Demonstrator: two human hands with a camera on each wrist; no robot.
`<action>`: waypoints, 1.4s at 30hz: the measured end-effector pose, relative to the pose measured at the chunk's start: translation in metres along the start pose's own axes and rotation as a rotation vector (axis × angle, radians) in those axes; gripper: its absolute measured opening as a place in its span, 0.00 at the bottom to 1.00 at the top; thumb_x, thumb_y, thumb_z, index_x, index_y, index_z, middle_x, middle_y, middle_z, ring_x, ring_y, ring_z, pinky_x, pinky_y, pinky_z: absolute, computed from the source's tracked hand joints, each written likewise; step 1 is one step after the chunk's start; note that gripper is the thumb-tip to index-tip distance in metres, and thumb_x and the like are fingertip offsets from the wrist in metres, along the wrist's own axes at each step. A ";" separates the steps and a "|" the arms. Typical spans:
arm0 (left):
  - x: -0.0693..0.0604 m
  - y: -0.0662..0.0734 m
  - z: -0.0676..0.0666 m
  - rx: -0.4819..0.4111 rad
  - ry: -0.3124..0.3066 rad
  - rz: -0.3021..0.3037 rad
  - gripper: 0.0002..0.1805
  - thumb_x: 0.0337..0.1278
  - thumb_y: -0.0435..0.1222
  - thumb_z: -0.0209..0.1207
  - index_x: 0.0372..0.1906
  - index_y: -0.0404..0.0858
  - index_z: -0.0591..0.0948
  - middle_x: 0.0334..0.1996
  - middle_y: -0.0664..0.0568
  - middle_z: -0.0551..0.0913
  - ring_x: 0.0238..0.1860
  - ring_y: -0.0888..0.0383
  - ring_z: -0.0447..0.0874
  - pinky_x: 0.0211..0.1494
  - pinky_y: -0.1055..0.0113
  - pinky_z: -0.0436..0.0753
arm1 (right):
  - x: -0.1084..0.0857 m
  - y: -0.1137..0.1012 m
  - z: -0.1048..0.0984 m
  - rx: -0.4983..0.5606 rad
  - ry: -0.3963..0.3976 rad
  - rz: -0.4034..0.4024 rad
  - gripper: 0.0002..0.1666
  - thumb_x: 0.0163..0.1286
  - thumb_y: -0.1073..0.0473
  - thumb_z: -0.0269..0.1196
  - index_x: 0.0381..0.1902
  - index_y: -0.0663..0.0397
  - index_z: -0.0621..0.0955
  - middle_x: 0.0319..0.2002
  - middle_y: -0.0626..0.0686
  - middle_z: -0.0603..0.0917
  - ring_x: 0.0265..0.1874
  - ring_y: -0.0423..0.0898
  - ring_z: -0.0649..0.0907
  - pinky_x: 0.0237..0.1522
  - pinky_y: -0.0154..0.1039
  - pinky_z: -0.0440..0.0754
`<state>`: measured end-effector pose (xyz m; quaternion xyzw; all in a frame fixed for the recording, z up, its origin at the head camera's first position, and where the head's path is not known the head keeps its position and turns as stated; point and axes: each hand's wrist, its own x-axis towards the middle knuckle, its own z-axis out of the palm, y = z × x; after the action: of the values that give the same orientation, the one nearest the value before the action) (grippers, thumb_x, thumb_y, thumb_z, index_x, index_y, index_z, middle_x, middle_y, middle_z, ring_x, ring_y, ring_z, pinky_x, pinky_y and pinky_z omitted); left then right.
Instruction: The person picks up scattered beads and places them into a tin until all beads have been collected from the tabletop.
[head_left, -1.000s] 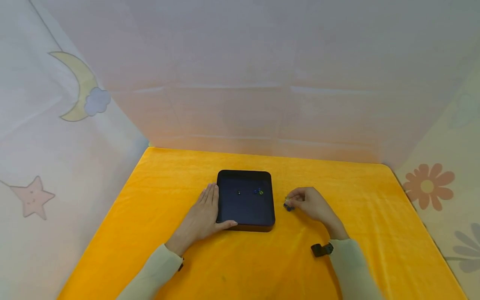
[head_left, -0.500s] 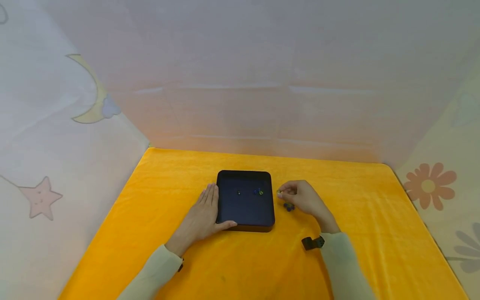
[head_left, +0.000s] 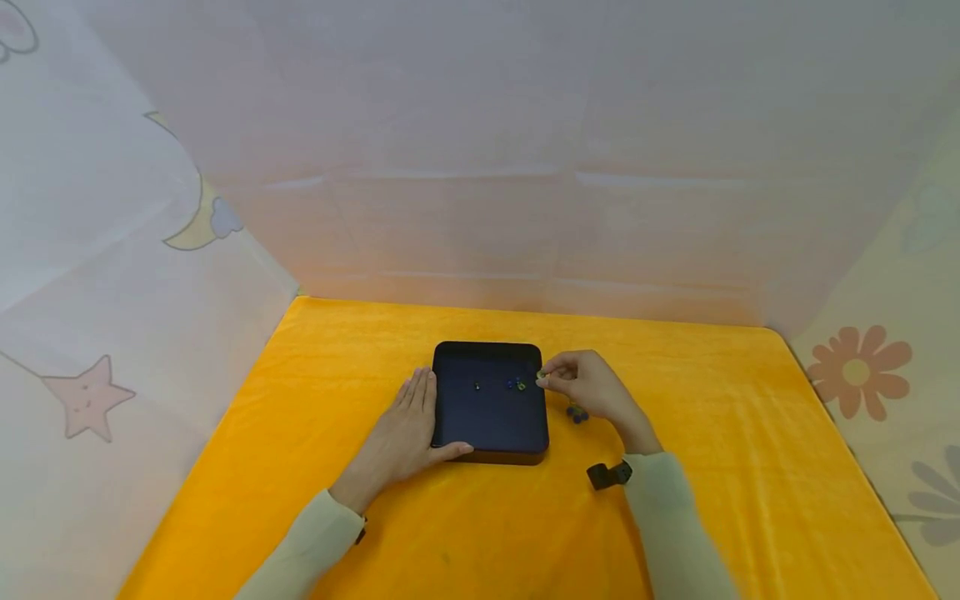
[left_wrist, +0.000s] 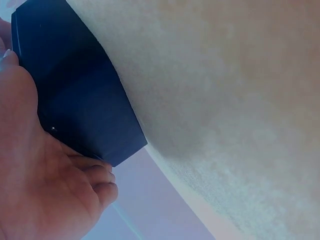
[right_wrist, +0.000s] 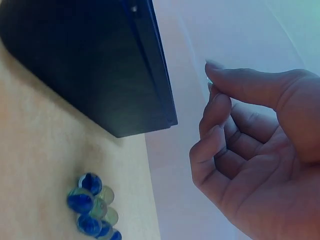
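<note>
One marble (head_left: pixel 541 375) in a fingertip pinch, right hand (head_left: pixel 587 385) by the right rim of the tray (head_left: pixel 491 425), near the marbles inside (head_left: pixel 521 386). Left hand (head_left: pixel 401 433) along the opposite side, fingers straight, probably for bracing. Outside pile (right_wrist: pixel 97 207) clearly blue and greenish glass from right wrist, mere dots from head cam.

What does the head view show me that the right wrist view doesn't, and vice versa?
Only head: the left grip against the tray, the marbles inside it, and the moon, star and red flower on the walls.
Only right wrist: the palm side of the right grip, with its folded fingers.
Both: the tray, the right grip from different sides, and the loose marbles outside the tray.
</note>
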<state>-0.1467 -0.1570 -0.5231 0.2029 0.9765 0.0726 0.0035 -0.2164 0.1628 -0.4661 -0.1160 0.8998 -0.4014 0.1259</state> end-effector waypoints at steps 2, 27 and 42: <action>0.000 0.000 0.000 -0.001 -0.002 -0.001 0.68 0.61 0.80 0.43 0.83 0.25 0.49 0.84 0.31 0.50 0.86 0.38 0.48 0.88 0.46 0.57 | 0.002 -0.003 0.001 0.005 -0.002 0.003 0.12 0.76 0.55 0.67 0.50 0.55 0.88 0.42 0.57 0.89 0.39 0.60 0.84 0.35 0.37 0.81; 0.001 0.000 0.003 -0.016 -0.021 -0.017 0.69 0.61 0.81 0.42 0.83 0.26 0.48 0.85 0.32 0.48 0.87 0.38 0.47 0.88 0.46 0.56 | 0.028 -0.030 0.011 0.018 -0.046 -0.071 0.11 0.75 0.53 0.68 0.48 0.53 0.88 0.42 0.54 0.89 0.47 0.61 0.87 0.49 0.44 0.87; 0.002 0.000 0.002 -0.020 -0.036 -0.018 0.69 0.61 0.81 0.42 0.83 0.26 0.47 0.85 0.32 0.47 0.87 0.39 0.47 0.88 0.46 0.56 | 0.043 -0.039 0.022 0.000 -0.070 -0.065 0.11 0.75 0.53 0.68 0.47 0.53 0.88 0.40 0.53 0.89 0.45 0.61 0.87 0.44 0.40 0.85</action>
<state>-0.1482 -0.1555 -0.5255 0.1953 0.9773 0.0788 0.0236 -0.2461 0.1088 -0.4566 -0.1590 0.8906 -0.4010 0.1440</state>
